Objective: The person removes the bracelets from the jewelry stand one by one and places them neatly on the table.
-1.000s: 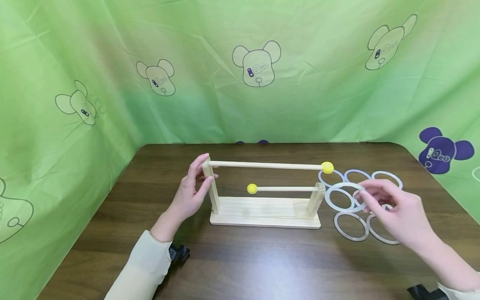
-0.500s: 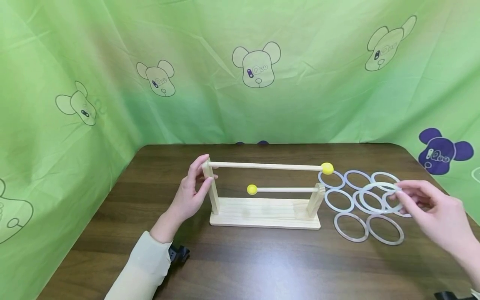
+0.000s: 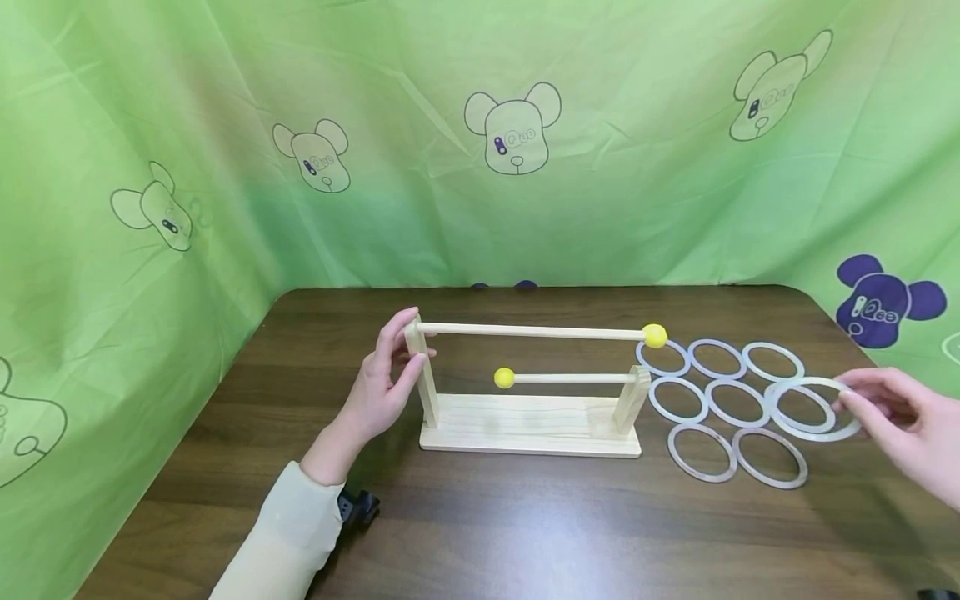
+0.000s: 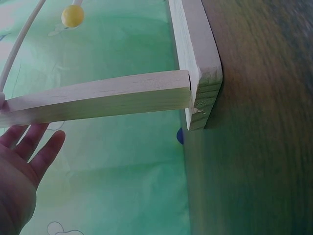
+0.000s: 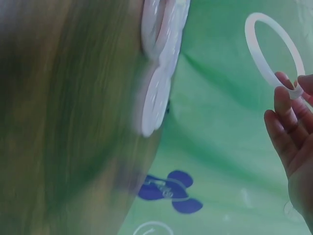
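Hands apart: right hand [image 3: 903,421] pinches ring [image 3: 813,408], left hand [image 3: 382,387] steadies rack [image 3: 525,421]

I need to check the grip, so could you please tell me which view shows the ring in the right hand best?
The head view: the whole ring shows, pinched by the right hand. The right wrist view shows it partly cut off by fingertips; the left wrist view misses it.

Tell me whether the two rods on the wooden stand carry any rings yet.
Empty. Both the upper rod and the lower rod are bare; the right hand holds one ring off to the side.
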### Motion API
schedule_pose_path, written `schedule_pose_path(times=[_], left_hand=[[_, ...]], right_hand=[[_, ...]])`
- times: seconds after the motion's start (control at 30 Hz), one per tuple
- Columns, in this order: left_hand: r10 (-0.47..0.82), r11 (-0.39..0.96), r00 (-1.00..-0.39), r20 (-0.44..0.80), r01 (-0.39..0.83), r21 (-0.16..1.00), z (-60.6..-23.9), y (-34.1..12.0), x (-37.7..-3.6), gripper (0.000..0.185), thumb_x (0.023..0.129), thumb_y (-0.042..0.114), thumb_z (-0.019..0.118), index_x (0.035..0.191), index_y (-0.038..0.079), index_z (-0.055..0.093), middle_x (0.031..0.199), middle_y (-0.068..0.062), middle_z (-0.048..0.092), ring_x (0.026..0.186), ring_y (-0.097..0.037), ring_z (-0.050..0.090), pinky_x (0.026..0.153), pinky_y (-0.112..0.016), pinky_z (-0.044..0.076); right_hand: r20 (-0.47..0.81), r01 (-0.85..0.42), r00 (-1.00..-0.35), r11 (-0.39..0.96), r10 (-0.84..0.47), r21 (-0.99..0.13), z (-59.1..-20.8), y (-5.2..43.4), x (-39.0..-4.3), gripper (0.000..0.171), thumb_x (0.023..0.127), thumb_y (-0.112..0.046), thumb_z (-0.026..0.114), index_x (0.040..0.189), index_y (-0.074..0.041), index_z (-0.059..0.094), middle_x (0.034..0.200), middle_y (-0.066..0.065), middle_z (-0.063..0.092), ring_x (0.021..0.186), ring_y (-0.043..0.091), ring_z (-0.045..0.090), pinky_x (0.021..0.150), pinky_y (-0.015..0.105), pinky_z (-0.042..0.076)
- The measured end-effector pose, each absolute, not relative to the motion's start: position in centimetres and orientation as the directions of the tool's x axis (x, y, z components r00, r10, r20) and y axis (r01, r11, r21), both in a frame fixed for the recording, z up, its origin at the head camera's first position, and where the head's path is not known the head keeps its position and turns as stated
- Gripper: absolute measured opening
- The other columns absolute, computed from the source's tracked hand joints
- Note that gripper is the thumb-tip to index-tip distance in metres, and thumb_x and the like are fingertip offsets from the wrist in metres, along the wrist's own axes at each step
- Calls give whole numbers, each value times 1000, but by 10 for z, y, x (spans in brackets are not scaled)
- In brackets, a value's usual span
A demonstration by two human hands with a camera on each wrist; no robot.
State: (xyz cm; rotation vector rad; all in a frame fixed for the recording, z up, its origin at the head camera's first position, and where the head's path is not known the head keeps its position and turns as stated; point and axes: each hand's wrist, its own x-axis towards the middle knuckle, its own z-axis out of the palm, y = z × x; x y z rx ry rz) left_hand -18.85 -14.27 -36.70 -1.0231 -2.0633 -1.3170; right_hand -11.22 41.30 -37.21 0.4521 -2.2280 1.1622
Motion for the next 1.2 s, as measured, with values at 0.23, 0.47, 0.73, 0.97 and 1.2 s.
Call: schedule_pose_path(times=[0.23, 0.47, 0.73, 0.97, 1.2], left_hand=[[328, 248, -604, 726, 797, 551, -367, -142, -189, 56, 94, -11, 53, 142, 7, 31, 114, -18, 63, 91, -36, 66, 81, -42, 54], [326, 253, -601, 730, 800, 545, -367, -143, -189, 55, 93, -12, 53, 141, 2, 30, 115, -17, 62, 91, -35, 66, 80, -45, 54], [323, 257, -606, 727, 796, 549, -368, -143, -189, 55, 94, -12, 53, 141, 4, 31, 115, -16, 63, 92, -27, 67, 81, -42, 54], [321, 257, -608, 726, 794, 550, -367, -142, -188, 58, 92, -13, 54, 142, 6, 31, 113, -17, 63, 91, -31, 67, 81, -39, 53], [328, 257, -600, 730, 800, 542, -367, -142, -188, 57, 93, -12, 53, 142, 6, 30, 113, -18, 62, 91, -34, 66, 81, -40, 53]], right_hand=[[645, -552, -763, 559, -39, -618, -393, 445, -122, 56, 83, 26, 51, 98, -26, 66, 71, -19, 64, 56, -8, 53, 41, 14, 34], [618, -522, -786, 574, -36, -631, -434, 497, -142, 54, 79, 29, 52, 97, -20, 68, 67, -11, 63, 48, -1, 45, 36, 24, 26], [602, -550, -795, 506, -73, -664, -411, 468, -128, 61, 83, 25, 49, 96, -31, 67, 64, -17, 61, 44, -3, 39, 35, 30, 17], [560, -535, -818, 529, -130, -658, -414, 476, -125, 60, 86, 22, 48, 94, -35, 65, 62, -18, 59, 44, -4, 40, 35, 29, 18], [492, -496, -848, 624, -197, -604, -417, 482, -126, 53, 84, 18, 56, 86, -34, 64, 60, -20, 58, 49, -5, 47, 39, 21, 27]])
